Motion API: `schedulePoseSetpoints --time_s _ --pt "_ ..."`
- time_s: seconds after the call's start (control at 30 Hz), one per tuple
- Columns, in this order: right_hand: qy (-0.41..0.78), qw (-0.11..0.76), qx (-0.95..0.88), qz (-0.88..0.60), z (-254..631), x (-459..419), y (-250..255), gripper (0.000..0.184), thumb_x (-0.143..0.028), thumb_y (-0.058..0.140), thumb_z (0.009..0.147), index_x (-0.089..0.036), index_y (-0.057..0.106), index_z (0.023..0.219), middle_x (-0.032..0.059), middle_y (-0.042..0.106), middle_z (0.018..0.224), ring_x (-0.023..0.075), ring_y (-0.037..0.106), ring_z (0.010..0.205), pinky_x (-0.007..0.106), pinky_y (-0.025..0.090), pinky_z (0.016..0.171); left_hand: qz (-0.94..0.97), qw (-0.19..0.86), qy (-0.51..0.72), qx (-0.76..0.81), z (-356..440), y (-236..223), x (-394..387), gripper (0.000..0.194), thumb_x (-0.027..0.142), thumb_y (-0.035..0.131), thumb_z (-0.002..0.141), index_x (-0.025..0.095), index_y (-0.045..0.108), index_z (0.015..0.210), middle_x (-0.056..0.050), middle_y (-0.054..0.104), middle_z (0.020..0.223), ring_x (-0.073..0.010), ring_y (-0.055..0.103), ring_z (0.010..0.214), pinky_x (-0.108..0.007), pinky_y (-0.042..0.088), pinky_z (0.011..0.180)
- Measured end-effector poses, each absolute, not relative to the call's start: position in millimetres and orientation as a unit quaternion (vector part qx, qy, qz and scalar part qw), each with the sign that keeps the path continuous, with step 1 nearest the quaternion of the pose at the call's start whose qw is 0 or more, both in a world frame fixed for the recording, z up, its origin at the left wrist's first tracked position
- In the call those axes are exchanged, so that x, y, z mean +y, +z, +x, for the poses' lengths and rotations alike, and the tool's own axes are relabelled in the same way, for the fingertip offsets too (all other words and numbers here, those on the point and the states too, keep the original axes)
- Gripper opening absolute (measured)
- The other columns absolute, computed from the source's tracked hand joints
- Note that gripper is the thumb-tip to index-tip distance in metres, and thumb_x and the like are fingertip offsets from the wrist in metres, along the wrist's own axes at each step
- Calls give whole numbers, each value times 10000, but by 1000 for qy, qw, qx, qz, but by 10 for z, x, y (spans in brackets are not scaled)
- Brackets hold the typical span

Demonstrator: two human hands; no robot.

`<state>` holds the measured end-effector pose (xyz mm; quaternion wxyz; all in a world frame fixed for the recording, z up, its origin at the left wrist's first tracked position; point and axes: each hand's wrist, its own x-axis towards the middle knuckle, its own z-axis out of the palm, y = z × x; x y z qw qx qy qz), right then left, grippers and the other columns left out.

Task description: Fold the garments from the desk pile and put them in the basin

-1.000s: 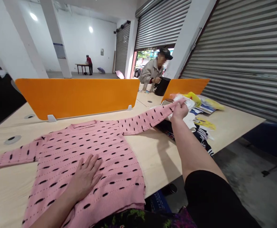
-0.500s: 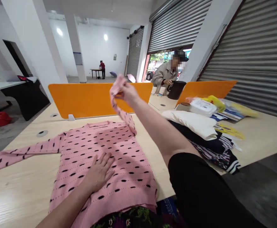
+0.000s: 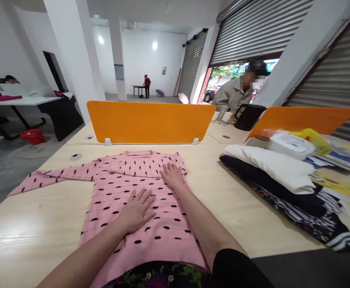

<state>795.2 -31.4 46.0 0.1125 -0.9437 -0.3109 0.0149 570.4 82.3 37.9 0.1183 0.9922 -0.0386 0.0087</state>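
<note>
A pink sweater with black dashes [image 3: 139,188] lies flat on the pale wooden table [image 3: 37,228]. Its right sleeve is folded across the chest; its left sleeve [image 3: 49,178] stretches out to the left. My left hand [image 3: 137,210] rests flat on the sweater's middle, fingers spread. My right hand [image 3: 172,176] presses flat on the folded sleeve near the right shoulder, holding nothing.
A stack of folded clothes [image 3: 279,180] with a white piece on top lies at the right, with packets and papers [image 3: 313,144] behind. Orange dividers [image 3: 151,122] stand along the table's back. A person in a grey jacket [image 3: 233,94] works beyond them.
My right hand carried the right sleeve from far right, up over the table, and laid it folded across the sweater's chest. My left hand stayed pressed on the sweater.
</note>
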Motion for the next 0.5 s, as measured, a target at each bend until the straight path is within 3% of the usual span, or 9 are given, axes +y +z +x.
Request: schedulePoseSetpoints --time_s 0.13,0.2,0.33,0.5 --pt "-27 101 -337 -936 7946 -313 365 521 -457 231 992 -235 410 1427 93 351 1535 291 263 1403 584 142 1119 987 90 104 78 5784 426 1107 552 455 248 994 180 381 1454 -91 332 1556 -243 321 1414 -429 329 1142" --pt "-35 98 -348 -932 7962 -315 369 508 -448 233 991 -238 426 1411 95 373 1519 286 288 1383 590 160 1107 982 24 142 123 5876 497 1369 465 308 279 990 145 444 1394 -129 372 1525 -268 332 1401 -446 341 1124" --pt "-44 94 -346 -933 7962 -317 365 495 -424 239 986 -234 442 1395 97 400 1496 287 319 1359 595 191 1092 977 -88 118 152 6089 659 1892 436 87 331 906 136 498 1305 -192 441 1444 -337 350 1364 -552 329 1073" --pt "-61 92 -355 -928 7954 -329 339 498 -426 248 976 -226 471 1374 110 431 1474 303 346 1346 605 229 1075 982 -77 74 159 6253 698 2150 407 34 350 870 169 555 1196 -153 602 1226 -263 540 1135 -423 434 957"
